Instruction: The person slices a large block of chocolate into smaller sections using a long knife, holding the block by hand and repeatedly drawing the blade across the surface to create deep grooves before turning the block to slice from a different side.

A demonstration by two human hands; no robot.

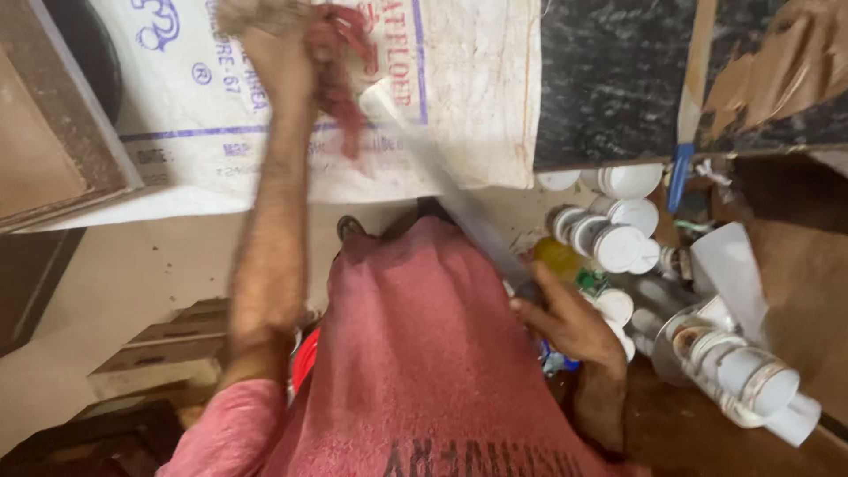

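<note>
A large white woven sack (pixel 459 132) with blue and red print lies spread flat, filling the top of the view, just left of a dark speckled stone slab (pixel 609 79). Below it the person's pink shirt (pixel 424 353) fills the foreground. A long pale plastic pipe (pixel 442 177) runs slantwise from the sack down toward the right, blurred along its length. At its upper end the left hand (pixel 283 57) is clenched round a crumpled dark red rag (pixel 340 66), which is pressed against the pipe. The right hand (pixel 565 322) grips the pipe's lower end. Just right of that hand sits a cluster of white plastic pipe fittings (pixel 618 238).
</note>
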